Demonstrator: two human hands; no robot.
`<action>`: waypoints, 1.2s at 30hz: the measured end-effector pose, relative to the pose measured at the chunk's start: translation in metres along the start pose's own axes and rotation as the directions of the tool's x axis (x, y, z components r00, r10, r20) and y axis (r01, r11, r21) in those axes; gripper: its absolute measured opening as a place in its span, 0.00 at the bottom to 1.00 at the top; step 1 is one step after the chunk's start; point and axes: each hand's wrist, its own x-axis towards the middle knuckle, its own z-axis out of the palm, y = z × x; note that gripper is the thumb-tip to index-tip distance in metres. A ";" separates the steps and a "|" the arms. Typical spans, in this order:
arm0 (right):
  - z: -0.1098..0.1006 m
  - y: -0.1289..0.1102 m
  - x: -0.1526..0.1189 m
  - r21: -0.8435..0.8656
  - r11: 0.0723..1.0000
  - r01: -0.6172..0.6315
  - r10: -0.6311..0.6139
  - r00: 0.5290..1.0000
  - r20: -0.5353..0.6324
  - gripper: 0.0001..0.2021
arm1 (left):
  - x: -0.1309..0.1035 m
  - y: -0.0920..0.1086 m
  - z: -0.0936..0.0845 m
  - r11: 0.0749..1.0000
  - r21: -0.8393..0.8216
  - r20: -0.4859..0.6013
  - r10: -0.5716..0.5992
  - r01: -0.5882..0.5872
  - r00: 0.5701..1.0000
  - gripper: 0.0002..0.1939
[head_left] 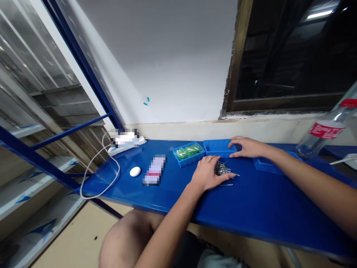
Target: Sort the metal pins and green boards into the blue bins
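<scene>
My left hand (208,173) rests on the table, fingers and thumb spread around the left side of a pile of thin silver metal pins (222,169), which look like rivets. A few single pins lie just outside the pile. Behind it stands a blue plastic bin (216,146) with nothing seen inside. My right hand (245,146) holds this bin by its right end, fingertips at the far rim and thumb at the near corner. Left of that bin, a second blue bin (186,160) contains green and clear small plastic packets or pieces (189,151).
The blue table (259,208) runs along a wall. A third blue bin (270,163) sits partly behind my right forearm. A plastic bottle (320,130) stands at right. At left are a white oval object (135,171), a blurred phone-like object (154,170) and a power strip (126,146) with cable.
</scene>
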 end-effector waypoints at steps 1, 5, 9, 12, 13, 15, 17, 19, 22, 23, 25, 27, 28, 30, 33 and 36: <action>0.000 -0.001 0.000 0.003 1.000 -0.001 0.001 1.000 0.001 0.28 | 0.000 0.000 -0.001 1.000 0.000 -0.007 -0.001 0.001 1.000 0.46; 0.000 -0.003 0.000 0.004 1.000 -0.010 0.010 1.000 -0.011 0.28 | 0.001 -0.003 -0.012 0.997 0.048 -0.101 0.057 -0.053 0.993 0.33; 0.001 -0.003 -0.003 -0.005 1.000 -0.026 0.026 0.999 -0.022 0.28 | 0.000 -0.018 -0.032 0.972 0.226 -0.204 0.110 -0.063 0.973 0.19; 0.001 -0.005 -0.004 -0.016 0.999 -0.045 0.044 0.999 -0.026 0.31 | -0.005 -0.039 -0.045 0.941 0.325 -0.347 0.027 0.092 0.938 0.23; 0.001 -0.006 -0.004 -0.019 0.998 -0.058 0.057 0.998 -0.037 0.34 | -0.007 -0.047 -0.047 0.931 0.331 -0.382 -0.018 0.155 0.924 0.29; -0.002 -0.013 -0.001 -0.018 0.997 -0.080 0.078 0.993 -0.083 0.39 | -0.011 -0.060 -0.050 0.918 0.307 -0.392 -0.118 0.251 0.912 0.40; -0.005 -0.026 0.003 -0.002 0.998 -0.059 0.058 0.988 -0.141 0.40 | -0.014 -0.070 -0.051 0.914 0.265 -0.363 -0.201 0.308 0.910 0.44; -0.009 -0.046 0.010 0.029 0.999 0.016 -0.011 0.985 -0.170 0.36 | -0.015 -0.075 -0.050 0.913 0.253 -0.352 -0.222 0.321 0.909 0.42; -0.013 -0.082 0.023 0.079 0.990 0.121 -0.107 0.981 -0.163 0.29 | -0.016 -0.078 -0.047 0.920 0.201 -0.395 -0.239 0.337 0.887 0.41; -0.013 -0.094 0.029 0.092 0.985 0.148 -0.132 0.978 -0.164 0.28 | -0.016 -0.078 -0.047 0.926 0.162 -0.411 -0.251 0.342 0.876 0.43; -0.011 -0.114 0.041 0.111 0.970 0.215 -0.196 0.967 -0.164 0.27 | -0.017 -0.079 -0.046 0.937 0.072 -0.430 -0.281 0.343 0.858 0.48; -0.007 -0.130 0.056 0.142 0.955 0.259 -0.237 0.959 -0.155 0.26 | -0.017 -0.080 -0.045 0.940 -0.006 -0.438 -0.308 0.340 0.845 0.54; -0.004 -0.137 0.063 0.153 0.952 0.265 -0.244 0.959 -0.144 0.25 | -0.018 -0.080 -0.045 0.939 -0.037 -0.441 -0.321 0.341 0.838 0.56; 0.003 -0.149 0.078 0.159 0.961 0.228 -0.213 0.972 -0.104 0.26 | -0.018 -0.081 -0.045 0.932 -0.080 -0.455 -0.350 0.354 0.819 0.61; 0.014 -0.164 0.096 0.113 0.987 0.116 -0.116 0.993 -0.005 0.28 | -0.018 -0.081 -0.045 0.920 -0.114 -0.474 -0.383 0.376 0.793 0.66; 0.023 -0.176 0.108 0.032 0.999 0.038 -0.038 0.999 0.008 0.31 | -0.019 -0.076 -0.046 0.921 -0.123 -0.508 -0.379 0.370 0.773 0.65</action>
